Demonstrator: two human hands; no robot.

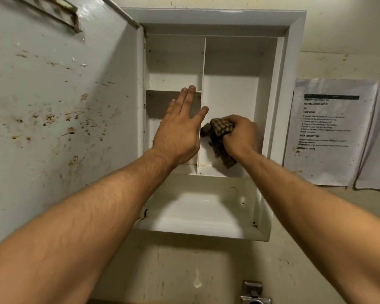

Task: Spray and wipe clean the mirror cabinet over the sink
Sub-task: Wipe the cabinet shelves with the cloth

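We wipe the white open cabinet (213,20) interior: right hand (239,134) clenched on brown checked cloth (217,137), left hand (180,126) open, splayed; lower shelf likely next.

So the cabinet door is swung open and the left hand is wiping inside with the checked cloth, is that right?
Not quite: the head view shows the right hand gripping the checked cloth inside the cabinet. The left hand is open and empty, fingers spread. The door is indeed swung open.

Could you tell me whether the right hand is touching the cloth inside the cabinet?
Touching. The head view shows the right hand with its fingers closed around the bunched checked cloth, whose loose end hangs below the fist in the cabinet.
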